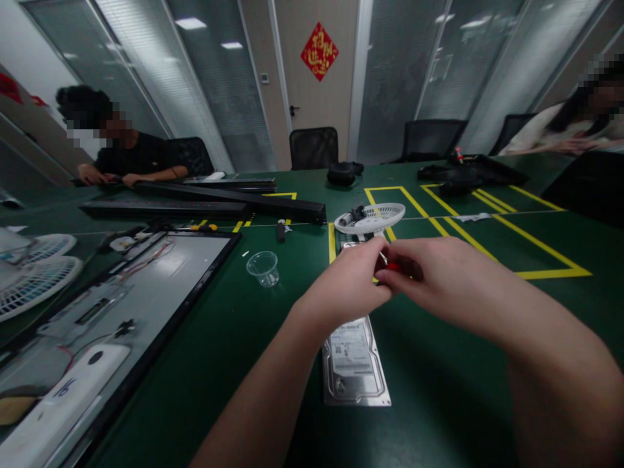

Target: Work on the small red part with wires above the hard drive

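My right hand (433,263) is closed round a red-handled screwdriver (394,266), its thin metal shaft pointing toward my left fingers. Pressed up against it, my left hand (353,279) has its fingers drawn together; what they grip is hidden. Both hands are held above a silver hard drive (355,364), which lies label up on the green table. Just beyond the hands sits a white fan grille (390,214) with small dark parts in it. A clear plastic cup (263,268) stands to the left of my left hand.
On the left lies a large opened panel (180,273) with a white box (73,390) on it, beside white fan grilles (39,279). Long black bars (234,198) extend across the far left. Black pouches (344,173) lie farther back. Two people sit across the table.
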Action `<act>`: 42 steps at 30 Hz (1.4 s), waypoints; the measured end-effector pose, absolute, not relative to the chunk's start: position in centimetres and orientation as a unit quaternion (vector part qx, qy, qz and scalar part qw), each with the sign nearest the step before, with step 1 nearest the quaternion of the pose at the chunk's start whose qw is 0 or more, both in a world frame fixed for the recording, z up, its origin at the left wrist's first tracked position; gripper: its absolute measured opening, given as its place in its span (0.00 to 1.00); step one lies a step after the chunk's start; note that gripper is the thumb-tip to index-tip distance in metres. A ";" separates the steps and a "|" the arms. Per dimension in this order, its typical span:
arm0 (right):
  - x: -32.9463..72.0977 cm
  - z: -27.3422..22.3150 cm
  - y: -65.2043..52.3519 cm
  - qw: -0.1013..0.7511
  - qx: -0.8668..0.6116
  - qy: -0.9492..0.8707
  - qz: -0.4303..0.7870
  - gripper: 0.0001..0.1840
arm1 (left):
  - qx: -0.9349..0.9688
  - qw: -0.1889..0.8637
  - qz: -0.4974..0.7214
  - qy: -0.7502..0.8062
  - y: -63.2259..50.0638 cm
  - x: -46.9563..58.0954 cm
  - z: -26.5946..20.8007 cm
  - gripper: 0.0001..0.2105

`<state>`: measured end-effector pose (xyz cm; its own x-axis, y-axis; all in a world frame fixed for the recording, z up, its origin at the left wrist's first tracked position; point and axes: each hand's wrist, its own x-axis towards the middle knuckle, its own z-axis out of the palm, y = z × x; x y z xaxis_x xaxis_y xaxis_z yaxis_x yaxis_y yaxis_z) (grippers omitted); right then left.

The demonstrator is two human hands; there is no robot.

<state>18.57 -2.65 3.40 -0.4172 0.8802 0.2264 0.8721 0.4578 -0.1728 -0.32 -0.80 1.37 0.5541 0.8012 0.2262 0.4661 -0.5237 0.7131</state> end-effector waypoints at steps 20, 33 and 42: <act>19.1 3.8 -2.8 0.191 -0.475 -0.859 0.031 0.06 | 0.818 0.327 0.288 0.376 -0.9 -0.5 1.2 0.13; 18.8 3.8 -2.7 0.150 -0.511 -0.846 0.020 0.06 | 0.822 0.324 0.281 0.374 -0.8 -0.4 1.2 0.12; 18.9 3.6 -2.7 0.196 -0.441 -0.875 0.036 0.10 | 0.817 0.323 0.293 0.377 -0.9 -0.3 1.1 0.12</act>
<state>18.89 -2.74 3.64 -0.5347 0.7855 0.3117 0.7569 0.6092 -0.2369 -0.35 -0.86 1.12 0.5436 0.8057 0.2351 0.4273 -0.5068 0.7487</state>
